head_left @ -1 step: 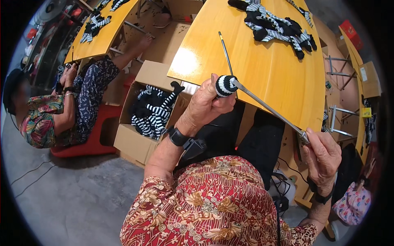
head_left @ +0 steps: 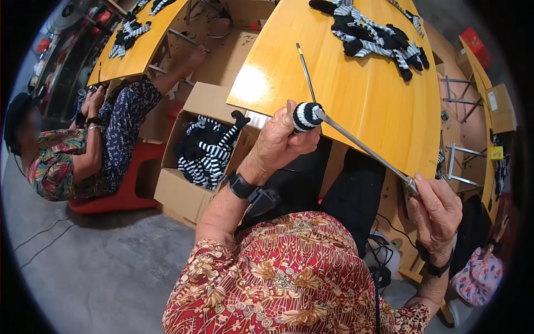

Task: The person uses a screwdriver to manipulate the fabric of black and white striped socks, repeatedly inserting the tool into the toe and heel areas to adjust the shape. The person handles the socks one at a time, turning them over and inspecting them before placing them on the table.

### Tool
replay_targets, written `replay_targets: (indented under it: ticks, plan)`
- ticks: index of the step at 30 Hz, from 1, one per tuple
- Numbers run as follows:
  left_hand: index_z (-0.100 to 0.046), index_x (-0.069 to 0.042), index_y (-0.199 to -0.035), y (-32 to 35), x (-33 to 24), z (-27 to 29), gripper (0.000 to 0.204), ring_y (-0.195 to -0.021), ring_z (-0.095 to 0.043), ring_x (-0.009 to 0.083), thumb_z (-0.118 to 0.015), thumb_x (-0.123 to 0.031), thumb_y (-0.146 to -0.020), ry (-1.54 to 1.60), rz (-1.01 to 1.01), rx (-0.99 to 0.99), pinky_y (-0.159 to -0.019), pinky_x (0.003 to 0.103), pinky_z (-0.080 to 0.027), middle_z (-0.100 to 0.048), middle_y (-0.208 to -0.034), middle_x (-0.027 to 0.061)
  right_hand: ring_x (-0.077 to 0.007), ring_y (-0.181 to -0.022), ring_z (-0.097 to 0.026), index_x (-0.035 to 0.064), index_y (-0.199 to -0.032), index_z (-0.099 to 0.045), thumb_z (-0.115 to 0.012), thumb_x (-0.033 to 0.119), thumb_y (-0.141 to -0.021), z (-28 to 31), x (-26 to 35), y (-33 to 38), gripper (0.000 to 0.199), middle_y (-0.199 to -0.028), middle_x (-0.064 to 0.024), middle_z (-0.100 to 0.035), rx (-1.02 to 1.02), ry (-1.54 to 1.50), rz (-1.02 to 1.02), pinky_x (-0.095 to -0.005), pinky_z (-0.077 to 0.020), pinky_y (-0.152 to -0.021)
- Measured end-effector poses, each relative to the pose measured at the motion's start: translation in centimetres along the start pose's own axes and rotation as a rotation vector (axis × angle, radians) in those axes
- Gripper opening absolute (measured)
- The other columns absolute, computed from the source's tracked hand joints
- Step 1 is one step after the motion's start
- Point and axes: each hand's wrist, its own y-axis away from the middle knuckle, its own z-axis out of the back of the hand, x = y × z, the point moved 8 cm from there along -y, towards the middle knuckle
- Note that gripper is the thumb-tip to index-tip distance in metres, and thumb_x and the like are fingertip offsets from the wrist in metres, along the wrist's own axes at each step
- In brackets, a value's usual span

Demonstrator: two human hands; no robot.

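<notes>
My left hand (head_left: 288,133) is closed round a black-and-white striped knitted piece (head_left: 305,117), held just past the near edge of the yellow wooden table (head_left: 267,72). Between its thumb and fingertips, my right hand (head_left: 438,214) pinches the silver end of a long metal rod (head_left: 364,146). The rod slants up to the left, and its flattened far tip meets the knitted piece; whether it goes inside I cannot tell. Behind the knitted piece, a thin dark stick (head_left: 305,69) with a yellow band reaches over the tabletop; its lower end is hidden.
Striped and black knitted pieces (head_left: 370,33) lie heaped at the table's far side. An open cardboard box (head_left: 189,195) of similar pieces stands to the left. Beyond it, another person (head_left: 83,150) sits on a red stool (head_left: 130,189) at a second table (head_left: 158,33). Metal-legged stools (head_left: 461,164) stand right.
</notes>
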Motion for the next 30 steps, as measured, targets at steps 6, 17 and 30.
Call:
replay_targets:
  ticks: [6, 17, 30]
  plan:
    - [-0.051, -0.006, -0.073, -0.1, -0.1, -0.2, 0.053, -0.045, -0.028, 0.0073, -0.036, -0.049, -0.099, -0.073, -0.001, 0.07, -0.044, 0.023, -0.023, -0.035, -0.052, -0.0048, -0.0248, -0.066, -0.059, -0.0017, -0.107, -0.066, -0.07, -0.007, -0.065, -0.1, 0.1, -0.4, 0.043, -0.08, -0.0129, -0.061, 0.038, 0.036, 0.03, -0.032, -0.0461, -0.057]
    - [-0.053, -0.006, -0.075, 0.2, 3.1, -1.3, 0.044, -0.045, -0.03, 0.0056, -0.048, -0.044, -0.096, -0.003, 0.279, 0.054, -0.044, 0.022, -0.024, -0.039, -0.053, -0.0057, -0.0202, -0.062, -0.056, -0.0039, -0.11, -0.064, -0.067, 0.001, -0.072, 0.7, -2.1, -0.7, 0.038, -0.078, -0.0112, -0.061, -0.027, -0.316, -0.307, -0.0291, -0.0429, -0.057]
    - [-0.055, -0.004, -0.082, 0.5, 2.5, 0.2, 0.048, -0.046, -0.028, 0.0065, -0.045, -0.048, -0.097, 0.244, 0.134, 0.099, -0.045, 0.022, -0.025, -0.032, -0.054, -0.0059, -0.0226, -0.066, -0.059, -0.0006, -0.107, -0.067, -0.068, -0.001, -0.069, 0.7, -0.6, -0.2, 0.038, -0.08, -0.0124, -0.063, 0.117, -0.095, -0.145, -0.0305, -0.0441, -0.058]
